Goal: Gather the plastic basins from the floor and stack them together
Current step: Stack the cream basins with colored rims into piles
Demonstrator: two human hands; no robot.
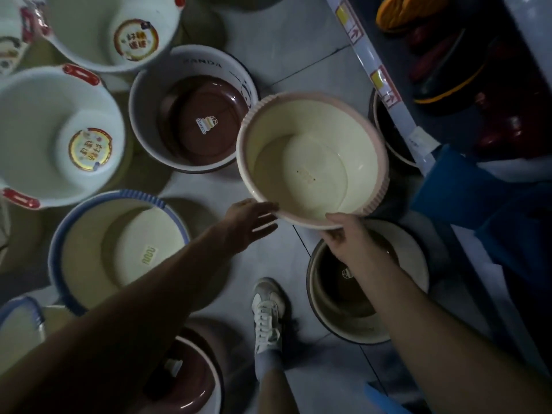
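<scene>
Forearms, two, bare, entering from the bottom edge.

Right hand (346, 237): thumb hooked over the near lip of the pink-rimmed basin (301, 165), fingers hidden beneath. A pinch hold on the rim.

Left hand (249, 221): fingers straight and spread, tips against the rim's lower left. It props rather than grips. Slightly blurred.

Pink-rimmed basin: cream interior, ribbed pink band round the lip, empty. It is held off the tiled floor (298, 40) between the two hands and tipped toward the viewer.

Handling, as judged: thin moulded plastic, light. Probably stiff at the rolled lip and likely to flex in the wall. The smooth inside looks slippery, and the ribbed band offers the better purchase. Best taken at opposite points of the rim, thumbs inside.

On the floor, working outward:
- dark-lined basin (397, 321), beneath the right wrist
- white shoe (267, 312), between the arms
- blue-rimmed basin (119, 249), left, of like pattern and a probable mate for nesting
- PANDA basin (203, 59), white, just beyond the left hand, with a brown basin (203, 121) nested inside
- two red-handled basins (44, 130), far left and upper left
- maroon basin (191, 377), at the bottom edge

Shelf rail (385, 85): upper right, slanting.
</scene>
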